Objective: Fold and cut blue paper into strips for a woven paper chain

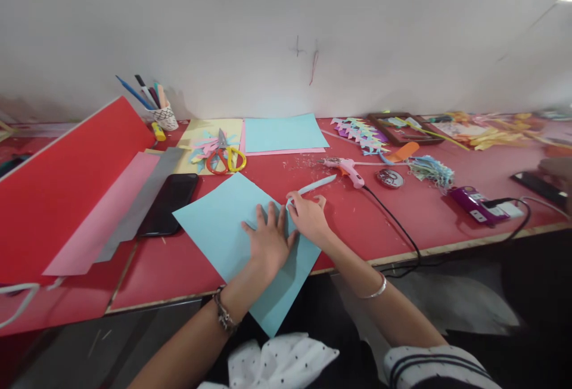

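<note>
A square sheet of light blue paper [214, 216] lies turned cornerwise on the red table, its near corner hanging past the table's front edge. My left hand [270, 237] rests flat on it, fingers spread. At the sheet's right edge, my right hand [308, 216] has its thumb and forefinger pinched on the paper; its other fingers are loosely curled. Just beyond those fingertips a narrow pale blue strip [318, 184] slants away to the right; whether it joins the sheet is hidden. Scissors [226, 158] with red and yellow handles lie beyond the sheet, on paper scraps.
A pink glue gun [346, 168] with a black cord lies right of the strip. A black phone [168, 204] and a red folder [75, 192] are at left. Further right stand a purple power adapter [478, 205] and a wooden tray [388, 133]. Another person's hand [556, 171] shows at far right.
</note>
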